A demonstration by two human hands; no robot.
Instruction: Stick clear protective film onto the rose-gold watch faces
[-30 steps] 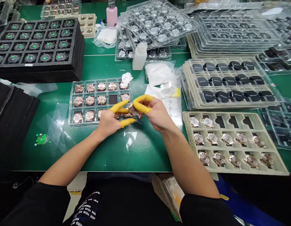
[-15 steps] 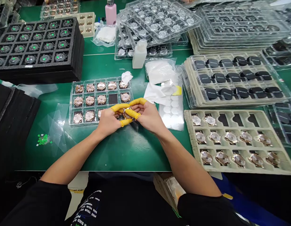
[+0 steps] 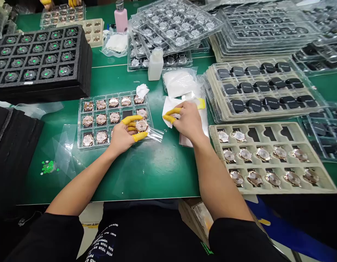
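Watch head (image 3: 141, 126) pinched at edge by left hand (image 3: 122, 135) over clear tray (image 3: 107, 111); face best kept untouched. Right hand (image 3: 188, 118) nearly closed at white wipe (image 3: 168, 104); grip cannot be told.

the bench (image 3: 157, 173) is green, some fingers (image 3: 140, 137) are capped in yellow, and the held watch (image 3: 141, 126) shines rose gold. the foam tray (image 3: 85, 69) is black, dotted green; the far bottle (image 3: 121, 20) pink, the near bottle (image 3: 155, 68) white; the shirt (image 3: 146, 233) black, printed in white.
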